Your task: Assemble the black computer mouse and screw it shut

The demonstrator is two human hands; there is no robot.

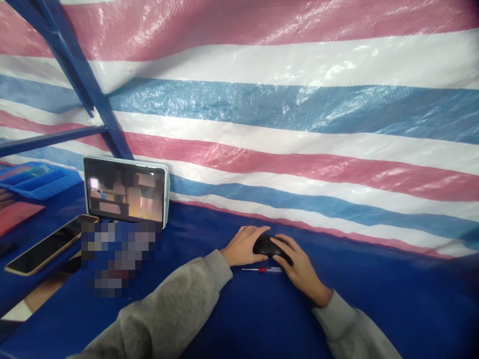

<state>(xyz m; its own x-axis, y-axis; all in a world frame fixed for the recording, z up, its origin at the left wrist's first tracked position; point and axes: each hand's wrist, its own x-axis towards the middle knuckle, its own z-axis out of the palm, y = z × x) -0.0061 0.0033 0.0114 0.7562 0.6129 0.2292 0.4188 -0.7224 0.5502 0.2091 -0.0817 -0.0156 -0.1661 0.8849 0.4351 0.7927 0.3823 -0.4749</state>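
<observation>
A black computer mouse (266,246) lies on the dark blue table between my two hands. My left hand (246,245) grips its left end, thumb on the near side and fingers on the far side. My right hand (296,264) holds the right end, its fingers over the top and its thumb at the near edge. Just below the mouse, a small screwdriver (264,269) with a red and clear handle rests on the table, its thin shaft pointing left.
A tablet (125,192) stands upright at the left, showing a video. Near it are a phone (50,244), a blurred patch, a blue tray (45,183) and a red flat item (18,215). A striped sheet (299,184) hangs behind the table (239,319).
</observation>
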